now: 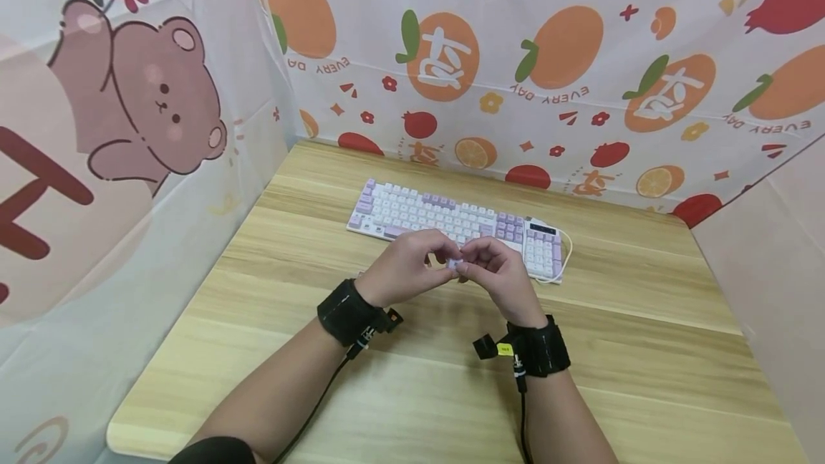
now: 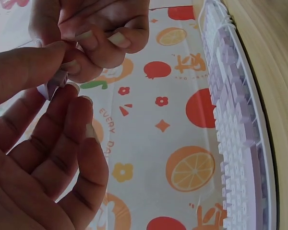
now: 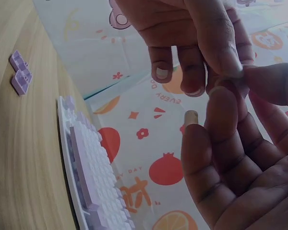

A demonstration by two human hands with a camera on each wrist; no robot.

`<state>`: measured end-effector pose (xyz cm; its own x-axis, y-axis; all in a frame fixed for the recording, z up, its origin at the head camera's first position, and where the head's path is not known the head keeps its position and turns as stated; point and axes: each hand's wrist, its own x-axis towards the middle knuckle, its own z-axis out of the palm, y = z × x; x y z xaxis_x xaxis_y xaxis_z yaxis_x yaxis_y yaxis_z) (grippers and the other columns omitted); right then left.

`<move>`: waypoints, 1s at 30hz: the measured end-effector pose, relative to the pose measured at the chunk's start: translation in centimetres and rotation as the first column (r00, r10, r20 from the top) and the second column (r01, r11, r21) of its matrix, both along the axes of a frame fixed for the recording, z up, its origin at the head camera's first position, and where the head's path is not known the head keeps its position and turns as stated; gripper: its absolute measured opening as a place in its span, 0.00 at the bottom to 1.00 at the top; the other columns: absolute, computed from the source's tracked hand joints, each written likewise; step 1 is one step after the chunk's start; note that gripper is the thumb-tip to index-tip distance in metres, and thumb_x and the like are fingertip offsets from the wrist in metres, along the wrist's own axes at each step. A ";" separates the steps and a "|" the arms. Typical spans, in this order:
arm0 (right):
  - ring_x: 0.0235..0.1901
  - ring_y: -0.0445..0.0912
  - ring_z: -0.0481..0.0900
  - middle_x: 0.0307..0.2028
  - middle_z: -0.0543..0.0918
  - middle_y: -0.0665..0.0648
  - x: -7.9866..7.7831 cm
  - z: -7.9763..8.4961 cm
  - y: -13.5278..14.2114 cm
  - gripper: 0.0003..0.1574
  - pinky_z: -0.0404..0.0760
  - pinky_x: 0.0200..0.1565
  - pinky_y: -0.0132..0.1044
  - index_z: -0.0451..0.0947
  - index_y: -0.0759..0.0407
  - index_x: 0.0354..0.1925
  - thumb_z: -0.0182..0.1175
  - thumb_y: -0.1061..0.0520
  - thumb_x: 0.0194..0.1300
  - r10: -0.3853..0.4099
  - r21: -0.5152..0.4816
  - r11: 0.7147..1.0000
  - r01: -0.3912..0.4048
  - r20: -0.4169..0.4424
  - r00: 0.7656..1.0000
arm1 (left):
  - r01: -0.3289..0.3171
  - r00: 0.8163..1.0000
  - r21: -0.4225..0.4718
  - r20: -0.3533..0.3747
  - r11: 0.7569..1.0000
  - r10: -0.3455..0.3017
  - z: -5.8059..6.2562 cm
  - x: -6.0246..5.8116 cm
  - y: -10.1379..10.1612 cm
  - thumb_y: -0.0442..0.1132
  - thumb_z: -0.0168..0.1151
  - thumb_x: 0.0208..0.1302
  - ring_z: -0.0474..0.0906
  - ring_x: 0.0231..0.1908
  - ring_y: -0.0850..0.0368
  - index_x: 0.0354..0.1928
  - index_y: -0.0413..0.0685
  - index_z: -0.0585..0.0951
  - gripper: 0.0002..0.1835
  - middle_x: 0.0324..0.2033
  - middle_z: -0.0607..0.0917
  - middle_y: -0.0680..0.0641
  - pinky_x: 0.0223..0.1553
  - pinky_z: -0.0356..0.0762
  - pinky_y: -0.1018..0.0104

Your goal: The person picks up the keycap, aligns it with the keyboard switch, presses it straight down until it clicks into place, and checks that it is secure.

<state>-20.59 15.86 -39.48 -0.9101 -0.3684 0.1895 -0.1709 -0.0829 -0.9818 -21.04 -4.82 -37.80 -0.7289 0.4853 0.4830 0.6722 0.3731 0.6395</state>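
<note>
Between both hands, a small pale purple keycap [image 1: 454, 263] is held up in front of the keyboard. My left hand [image 1: 409, 267] pinches it between thumb and fingers; the left wrist view shows the keycap [image 2: 52, 86] tilted at those fingertips. From the other side, my right hand [image 1: 503, 274] grips it with thumb and curled fingers. In the right wrist view the fingertips mostly hide it. Just behind the hands lies a white and purple keyboard [image 1: 412, 210], its front edge partly covered by them.
Two purple keycaps [image 3: 21, 76] lie together on the wooden table [image 1: 644, 349], near the keyboard. A white cable [image 1: 570, 249] loops over the keyboard's right end. Printed cloths [image 1: 361, 92] hang behind and at the left. Black wrist straps [image 1: 348, 312] carry thin cables.
</note>
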 end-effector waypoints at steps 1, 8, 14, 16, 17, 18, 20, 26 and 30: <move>0.34 0.47 0.82 0.36 0.82 0.56 0.0 0.0 0.0 0.12 0.85 0.40 0.39 0.76 0.64 0.45 0.65 0.65 0.63 0.003 0.013 1.000 -0.003 0.003 1.000 | 0.004 1.000 -0.011 -0.012 1.000 -0.004 0.0 0.0 0.0 0.35 0.71 0.57 0.79 0.36 0.60 0.40 0.49 0.85 0.08 0.35 0.86 0.54 0.39 0.81 0.62; 0.33 0.52 0.83 0.35 0.84 0.57 -0.1 -0.6 -0.1 0.12 0.85 0.38 0.41 0.77 0.63 0.45 0.66 0.61 0.64 0.008 0.121 0.993 -0.008 0.001 1.000 | -0.021 0.998 -0.198 -0.070 0.980 0.007 -0.1 0.3 0.0 0.35 0.68 0.57 0.81 0.33 0.62 0.38 0.50 0.86 0.07 0.33 0.88 0.56 0.37 0.78 0.72; 0.32 0.49 0.84 0.37 0.85 0.59 -0.1 -1.2 -0.4 0.10 0.85 0.39 0.44 0.78 0.60 0.44 0.63 0.57 0.67 0.009 0.243 0.970 -0.011 0.009 1.000 | -0.036 0.999 -0.311 -0.022 0.950 0.030 -0.4 0.2 -0.6 0.36 0.68 0.57 0.83 0.34 0.60 0.37 0.50 0.87 0.06 0.31 0.88 0.55 0.38 0.79 0.70; 0.33 0.50 0.84 0.37 0.84 0.61 -0.1 -1.3 -0.4 0.10 0.84 0.40 0.46 0.79 0.59 0.45 0.62 0.56 0.68 0.015 0.273 0.962 -0.018 0.013 1.000 | -0.052 0.999 -0.324 -0.003 0.945 0.054 -0.6 0.1 -1.3 0.37 0.69 0.58 0.83 0.36 0.58 0.38 0.50 0.87 0.06 0.33 0.88 0.54 0.40 0.80 0.67; 0.33 0.51 0.83 0.37 0.84 0.61 -0.1 -1.4 -0.4 0.10 0.84 0.41 0.48 0.80 0.58 0.45 0.62 0.55 0.69 0.017 0.284 0.959 -0.021 0.018 1.000 | -0.066 0.997 -0.332 0.009 0.941 0.073 -0.6 -0.1 -1.8 0.37 0.69 0.59 0.83 0.37 0.58 0.38 0.50 0.87 0.06 0.34 0.88 0.54 0.41 0.80 0.66; 0.34 0.52 0.83 0.37 0.84 0.62 -0.1 -1.4 -0.5 0.10 0.84 0.41 0.49 0.80 0.58 0.45 0.61 0.55 0.69 0.022 0.291 0.956 -0.027 0.022 1.000 | -0.082 0.995 -0.339 0.025 0.937 0.097 -0.6 -0.3 -2.5 0.38 0.69 0.59 0.83 0.38 0.57 0.38 0.49 0.86 0.06 0.34 0.88 0.53 0.43 0.80 0.65; 0.35 0.54 0.83 0.37 0.84 0.62 -0.2 -1.5 -0.4 0.09 0.83 0.42 0.51 0.80 0.58 0.46 0.61 0.56 0.70 0.032 0.300 0.953 -0.039 0.030 0.999 | -0.126 0.987 -0.361 0.045 0.924 0.153 -0.5 -1.0 -4.1 0.39 0.69 0.59 0.83 0.40 0.56 0.39 0.49 0.86 0.07 0.36 0.87 0.52 0.44 0.81 0.62; 0.36 0.56 0.83 0.36 0.84 0.61 -0.4 -1.5 -0.4 0.10 0.82 0.44 0.55 0.81 0.57 0.44 0.61 0.53 0.70 0.040 0.325 0.945 -0.041 0.008 0.999 | -0.232 0.952 -0.460 0.074 0.857 0.297 0.5 -3.5 -9.2 0.35 0.68 0.59 0.82 0.41 0.53 0.42 0.44 0.86 0.09 0.39 0.86 0.48 0.44 0.81 0.58; 0.35 0.54 0.83 0.36 0.84 0.60 -0.3 -1.8 -0.3 0.11 0.81 0.44 0.58 0.81 0.56 0.43 0.61 0.51 0.69 0.044 0.323 0.945 -0.046 0.012 0.999 | -0.234 0.944 -0.514 0.084 0.825 0.320 0.5 -4.8 -11.0 0.32 0.66 0.59 0.82 0.41 0.51 0.43 0.41 0.87 0.10 0.42 0.87 0.44 0.44 0.81 0.56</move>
<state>-20.93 15.55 -41.25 -0.8918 -0.4498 0.0493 -0.1695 0.2310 -0.9581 -25.87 -15.78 -37.30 -0.9141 0.3923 0.1022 0.3980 0.8204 0.4106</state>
